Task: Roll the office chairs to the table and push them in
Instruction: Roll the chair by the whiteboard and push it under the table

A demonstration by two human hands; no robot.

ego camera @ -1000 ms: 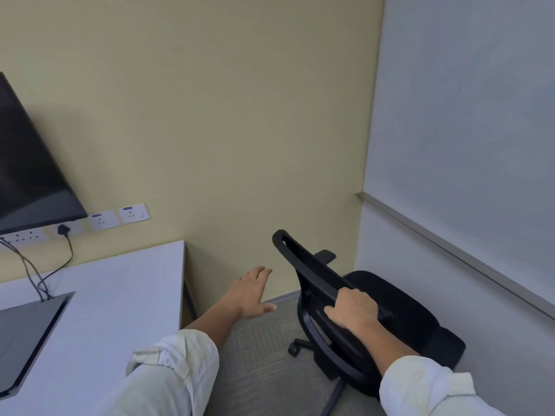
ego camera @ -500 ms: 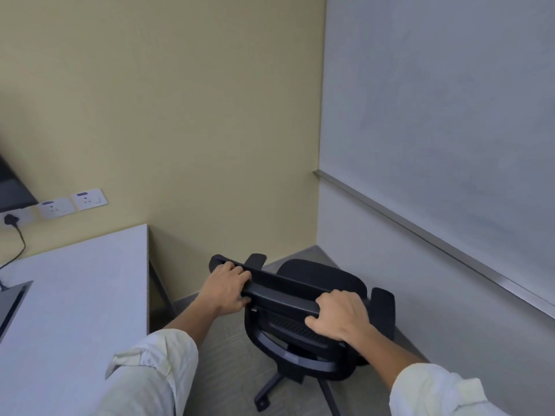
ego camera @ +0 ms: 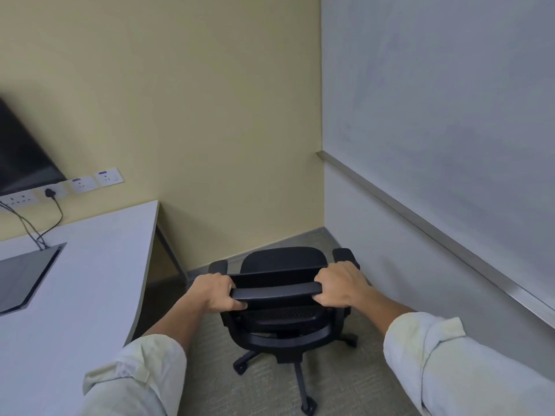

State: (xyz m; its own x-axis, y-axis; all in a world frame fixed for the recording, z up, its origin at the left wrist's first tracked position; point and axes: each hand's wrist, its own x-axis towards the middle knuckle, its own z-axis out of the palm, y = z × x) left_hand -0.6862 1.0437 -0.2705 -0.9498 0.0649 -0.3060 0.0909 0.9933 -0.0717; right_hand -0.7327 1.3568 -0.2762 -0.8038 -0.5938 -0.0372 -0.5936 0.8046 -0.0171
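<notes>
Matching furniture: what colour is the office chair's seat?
Black, clearest in the head view: office chair's seat.

A corner room is bounded by a pale yellow wall [ego camera: 195,115] and a large whiteboard [ego camera: 435,100]. Wall sockets [ego camera: 93,181] are mounted beside a dark screen [ego camera: 21,157]. The floor is covered by grey-green carpet [ego camera: 264,394].

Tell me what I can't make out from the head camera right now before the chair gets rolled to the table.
Head view only:
- Chair base: some casters are hidden under the seat and backrest.
- Fingertips of left hand and right hand: curled behind the backrest top bar.
- Table: left and near parts cut off by the frame edge; its underside is unseen.
- Screen: cropped by the left edge.
- Wall sockets: labels too small to read.
- Other chairs: none in frame.
</notes>
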